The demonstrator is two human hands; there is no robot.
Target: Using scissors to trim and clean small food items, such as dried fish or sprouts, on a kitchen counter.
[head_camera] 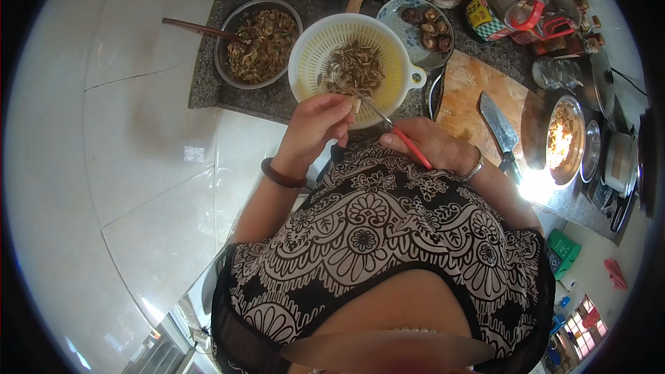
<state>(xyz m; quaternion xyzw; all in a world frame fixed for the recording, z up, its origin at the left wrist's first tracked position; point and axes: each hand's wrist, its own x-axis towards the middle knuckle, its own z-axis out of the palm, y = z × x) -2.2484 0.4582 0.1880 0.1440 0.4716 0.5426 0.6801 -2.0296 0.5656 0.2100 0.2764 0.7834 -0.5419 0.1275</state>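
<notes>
My left hand (322, 119) pinches a small pale-brown piece of food (355, 105), perhaps dried mushroom, over the near rim of a white plastic colander (306, 52). In my right hand (431, 140) is a pair of scissors with red handles (413, 148). Their blades point up and left, with the tips close to the held piece. Thin brown cut strips (358, 65) lie in the bottom of the colander. A yellow basin seems to show through its slots.
Left stands a metal bowl (221, 65) of chopped food with chopsticks (197, 28). A plate (395, 15) holds several shiitake mushrooms (430, 28). Right are a cutting board (467, 88), a cleaver (497, 122) and a sunlit metal bowl (577, 130). Bottles (509, 8) crowd the back right.
</notes>
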